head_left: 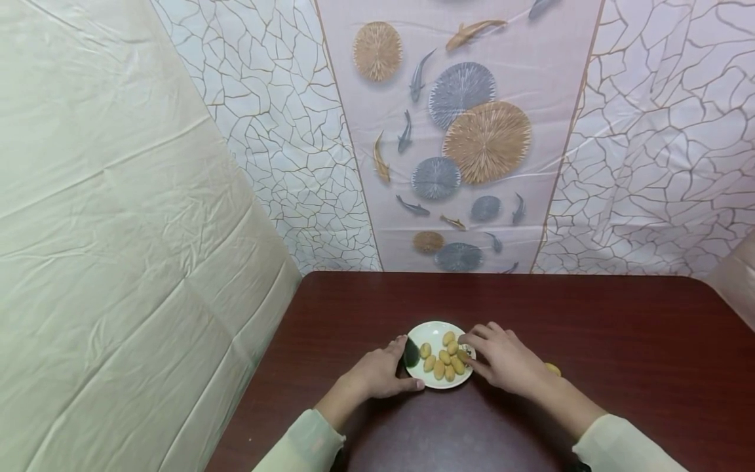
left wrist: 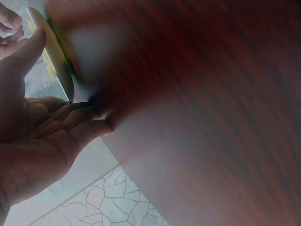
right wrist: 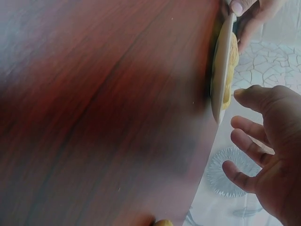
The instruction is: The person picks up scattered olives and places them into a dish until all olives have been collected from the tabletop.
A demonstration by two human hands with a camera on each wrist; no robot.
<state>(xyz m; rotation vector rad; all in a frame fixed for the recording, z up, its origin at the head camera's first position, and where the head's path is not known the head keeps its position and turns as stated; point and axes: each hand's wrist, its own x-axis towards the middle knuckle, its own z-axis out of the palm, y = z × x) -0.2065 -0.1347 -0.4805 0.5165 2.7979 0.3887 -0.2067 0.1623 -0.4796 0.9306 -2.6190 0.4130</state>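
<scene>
A white plate (head_left: 436,328) bearing several small yellow oval fruits (head_left: 439,369) lies on the table. My left hand (head_left: 380,370) holds its left rim, the thumb along the near edge and the fingers at the far left. A dark green patch (head_left: 411,353) shows on the plate beside those fingers; I cannot tell whether it is a leaf or decoration. Over the right rim is my right hand (head_left: 501,357), its thumb and fingers spread close to the fruits. The right wrist view shows nothing between that thumb and fingers (right wrist: 251,129).
One more yellow oval fruit (head_left: 552,369) lies on the dark red-brown table (head_left: 637,367), just beyond the right wrist. A patterned wall covering (head_left: 460,223) stands at the table's far edge. Pale cloth (head_left: 147,262) hangs along the left side.
</scene>
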